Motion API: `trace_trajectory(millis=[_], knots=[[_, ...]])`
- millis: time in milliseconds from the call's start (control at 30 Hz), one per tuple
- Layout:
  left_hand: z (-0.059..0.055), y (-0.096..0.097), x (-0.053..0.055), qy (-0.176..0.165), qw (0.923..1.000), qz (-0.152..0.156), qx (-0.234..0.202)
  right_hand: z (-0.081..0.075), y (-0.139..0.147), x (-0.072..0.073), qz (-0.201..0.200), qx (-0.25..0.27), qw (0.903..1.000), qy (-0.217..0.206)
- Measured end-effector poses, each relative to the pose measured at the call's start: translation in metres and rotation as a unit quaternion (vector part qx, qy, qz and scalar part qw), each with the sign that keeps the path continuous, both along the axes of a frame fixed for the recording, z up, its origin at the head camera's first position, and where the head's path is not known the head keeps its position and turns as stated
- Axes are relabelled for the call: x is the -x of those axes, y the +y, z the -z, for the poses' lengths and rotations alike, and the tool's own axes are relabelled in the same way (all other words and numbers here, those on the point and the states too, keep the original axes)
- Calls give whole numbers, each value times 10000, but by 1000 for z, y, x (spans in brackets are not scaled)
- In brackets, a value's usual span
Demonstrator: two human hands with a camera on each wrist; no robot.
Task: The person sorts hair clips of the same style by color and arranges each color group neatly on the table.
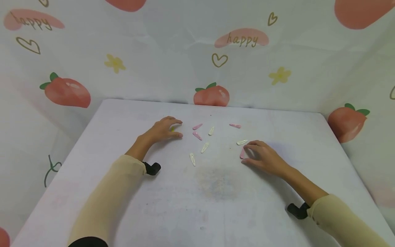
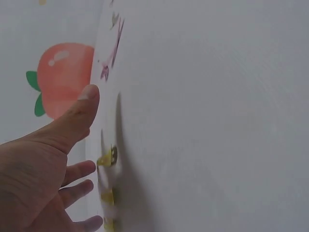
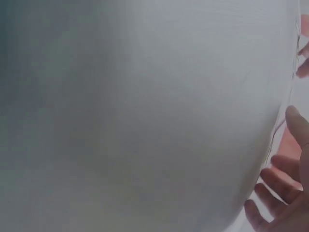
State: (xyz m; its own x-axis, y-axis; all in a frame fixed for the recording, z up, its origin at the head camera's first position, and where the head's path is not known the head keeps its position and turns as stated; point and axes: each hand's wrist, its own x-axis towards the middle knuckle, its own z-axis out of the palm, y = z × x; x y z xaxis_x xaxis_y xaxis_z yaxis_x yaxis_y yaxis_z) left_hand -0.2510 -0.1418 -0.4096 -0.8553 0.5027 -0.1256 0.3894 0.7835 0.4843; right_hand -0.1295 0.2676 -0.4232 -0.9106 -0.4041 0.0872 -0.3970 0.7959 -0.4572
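Note:
In the head view my left hand (image 1: 165, 130) is at the left of the scattered hair clips, thumb and fingers spread apart. A yellow bit (image 1: 172, 129) shows between them; in the left wrist view several small yellow clips (image 2: 107, 158) stand beside those fingertips. On the right, my right hand (image 1: 263, 157) is low over the table, its thumb and fingers parted around a pink snap hair clip (image 1: 242, 153). Whether it touches that clip is hard to tell. A cream snap hair clip (image 1: 242, 142) lies just beyond its fingertips.
Between the hands lie more snap clips, pink ones (image 1: 197, 136) and cream ones (image 1: 205, 148). One pink clip (image 1: 235, 126) lies farther back. The white table (image 1: 172, 209) meets a hanging cloth (image 1: 172, 68) printed with peaches at its back edge.

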Motion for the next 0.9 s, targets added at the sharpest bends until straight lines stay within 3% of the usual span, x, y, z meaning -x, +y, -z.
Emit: trace_trajectory(millis=[433,900], knots=[[-1,40,2,35,9997,235,104,0,-12,0,233,-326,9989,254],[2,50,3,5,9999,155,-76,-5,-15,3,246,-469,9984,173]])
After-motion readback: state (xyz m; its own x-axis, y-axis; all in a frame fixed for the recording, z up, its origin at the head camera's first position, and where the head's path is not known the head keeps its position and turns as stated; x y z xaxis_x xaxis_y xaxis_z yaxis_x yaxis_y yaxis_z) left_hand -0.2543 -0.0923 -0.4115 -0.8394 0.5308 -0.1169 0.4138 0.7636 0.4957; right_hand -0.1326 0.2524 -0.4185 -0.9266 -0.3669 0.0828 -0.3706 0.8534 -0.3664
